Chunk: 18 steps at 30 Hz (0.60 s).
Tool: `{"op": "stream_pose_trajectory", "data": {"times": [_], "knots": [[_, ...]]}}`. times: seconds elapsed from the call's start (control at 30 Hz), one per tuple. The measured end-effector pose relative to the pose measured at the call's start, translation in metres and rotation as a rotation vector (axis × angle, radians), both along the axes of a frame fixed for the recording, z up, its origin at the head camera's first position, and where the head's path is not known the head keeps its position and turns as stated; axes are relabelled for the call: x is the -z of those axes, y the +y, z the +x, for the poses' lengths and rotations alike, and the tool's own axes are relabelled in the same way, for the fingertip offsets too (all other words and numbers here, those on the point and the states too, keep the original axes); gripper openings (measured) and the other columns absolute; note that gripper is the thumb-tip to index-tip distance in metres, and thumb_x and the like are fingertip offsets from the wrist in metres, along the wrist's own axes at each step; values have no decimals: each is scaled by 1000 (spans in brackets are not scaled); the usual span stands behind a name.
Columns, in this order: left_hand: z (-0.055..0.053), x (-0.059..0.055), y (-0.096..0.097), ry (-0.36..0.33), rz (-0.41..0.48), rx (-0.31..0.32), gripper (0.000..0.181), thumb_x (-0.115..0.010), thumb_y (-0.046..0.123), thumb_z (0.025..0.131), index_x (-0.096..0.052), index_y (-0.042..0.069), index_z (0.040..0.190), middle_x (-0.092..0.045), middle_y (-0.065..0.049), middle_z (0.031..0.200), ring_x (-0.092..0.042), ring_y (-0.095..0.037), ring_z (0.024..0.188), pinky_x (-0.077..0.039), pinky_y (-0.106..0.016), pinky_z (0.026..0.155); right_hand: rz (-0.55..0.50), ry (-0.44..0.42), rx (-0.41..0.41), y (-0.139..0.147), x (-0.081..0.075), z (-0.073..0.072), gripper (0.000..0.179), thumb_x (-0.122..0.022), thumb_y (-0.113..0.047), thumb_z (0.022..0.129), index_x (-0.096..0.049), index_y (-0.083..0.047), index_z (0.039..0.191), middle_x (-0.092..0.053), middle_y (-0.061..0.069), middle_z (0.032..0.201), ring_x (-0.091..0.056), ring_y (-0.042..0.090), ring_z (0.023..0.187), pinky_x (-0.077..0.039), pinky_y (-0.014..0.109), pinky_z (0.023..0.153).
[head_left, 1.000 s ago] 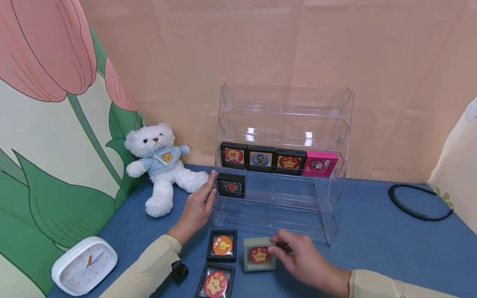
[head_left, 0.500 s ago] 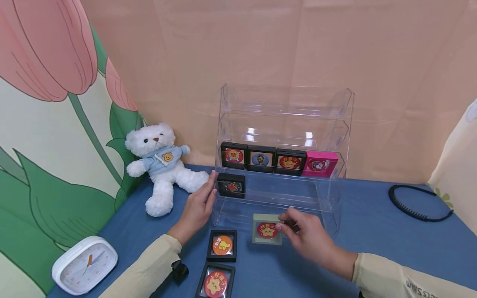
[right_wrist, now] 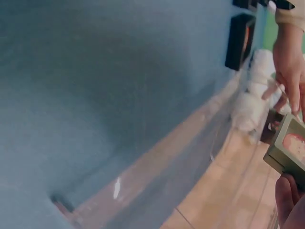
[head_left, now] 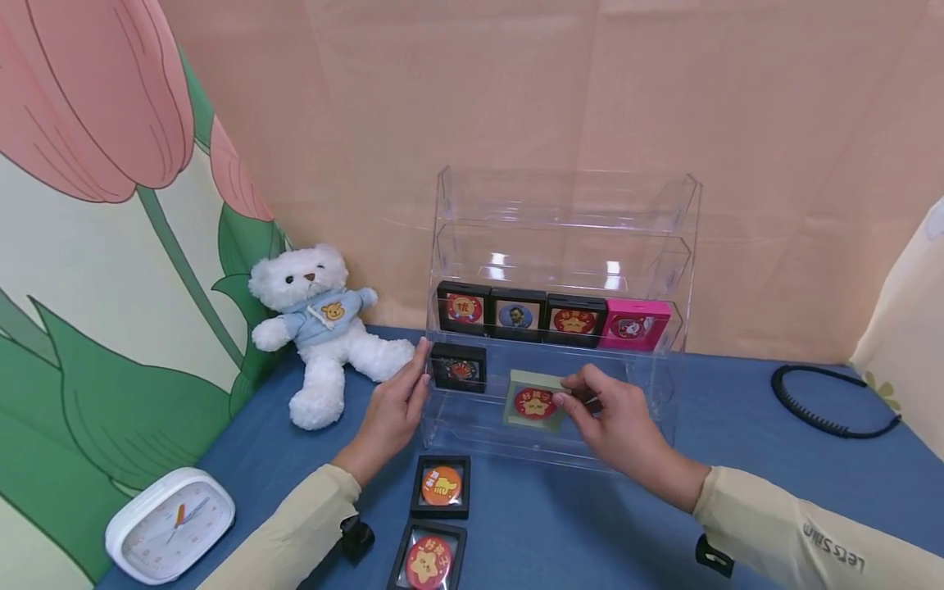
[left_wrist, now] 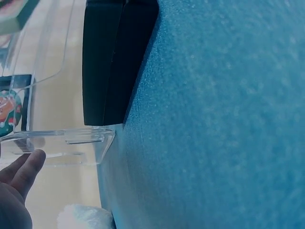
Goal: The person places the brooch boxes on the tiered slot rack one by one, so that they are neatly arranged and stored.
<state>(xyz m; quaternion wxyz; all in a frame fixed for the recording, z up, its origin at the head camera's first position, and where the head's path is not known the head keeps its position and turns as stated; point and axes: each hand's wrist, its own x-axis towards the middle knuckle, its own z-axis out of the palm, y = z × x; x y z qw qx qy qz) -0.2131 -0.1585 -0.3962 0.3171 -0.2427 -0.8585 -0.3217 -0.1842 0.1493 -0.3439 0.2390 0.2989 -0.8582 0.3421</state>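
My right hand pinches the right edge of a green-framed display box with a red star badge, held in front of the clear tiered rack. In the right wrist view the green box is tilted, with fingertips at its edge. With straight fingers, my left hand rests against the rack's left side. Close to those fingers, a black framed badge stands at the left of a lower tier. The tier above bears several black framed badges and a pink one.
Two black framed badges, one orange and one red, lie on the blue table before the rack. A white teddy bear sits left of it, a white clock at front left. A black coiled loop lies right.
My right hand has lifted the green-framed box off the table and carried it up and forward to the rack's lower tiers. The left hand stays against the rack's side.
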Motion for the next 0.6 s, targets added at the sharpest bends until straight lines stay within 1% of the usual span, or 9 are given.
{"op": "stream_pose_trajectory", "data": {"times": [0.07,0.13,0.2,0.3,0.43,0.5,0.6], "knots": [[0,0,0,2,-1,1,54,-52,3,97,-32,5,147,-41,-9,144,-43,-21,127,-39,-37,99,-9,-3,15,-1,-5,-3,19,-75,-10,82,-60,-12,95,-70,-1,90,-64,7,71,-55,24,61],[0,0,-1,2,0,-1,55,-53,3,97,-32,6,148,-42,-8,143,-53,-20,118,-41,-36,97,-22,-6,25,-3,-9,-6,19,-74,-11,83,-61,-12,96,-70,0,91,-65,9,72,-56,27,62],[1,-1,-1,2,2,-3,56,-53,3,96,-32,7,148,-42,-8,143,-59,-19,108,-42,-37,96,-35,-4,31,-5,-13,-9,19,-74,-12,84,-60,-12,97,-70,1,93,-66,11,73,-56,29,62],[0,-1,-2,0,-4,-6,57,-54,3,96,-31,8,148,-42,-8,143,-61,-18,99,-42,-38,96,-57,16,37,-9,-17,-15,19,-73,-12,84,-59,-11,98,-69,4,95,-67,14,76,-57,31,63],[0,-1,-2,-5,-7,-4,57,-54,3,96,-31,7,148,-42,-8,144,-58,-20,110,-41,-37,97,-74,33,41,-13,-21,-22,20,-73,-11,85,-59,-9,99,-69,5,95,-66,16,80,-57,34,65],[0,-1,-1,-1,-5,-4,56,-54,3,96,-32,7,148,-42,-8,143,-56,-20,113,-41,-37,97,-73,31,42,-14,-21,-25,20,-72,-11,85,-59,-10,100,-68,4,95,-66,16,81,-57,34,66],[0,-1,-1,13,-7,-2,55,-53,3,96,-32,6,147,-43,-9,143,-49,-21,122,-41,-37,98,-64,34,40,-16,-18,-30,20,-72,-10,85,-59,-10,100,-68,3,94,-66,16,80,-57,34,67]]}}
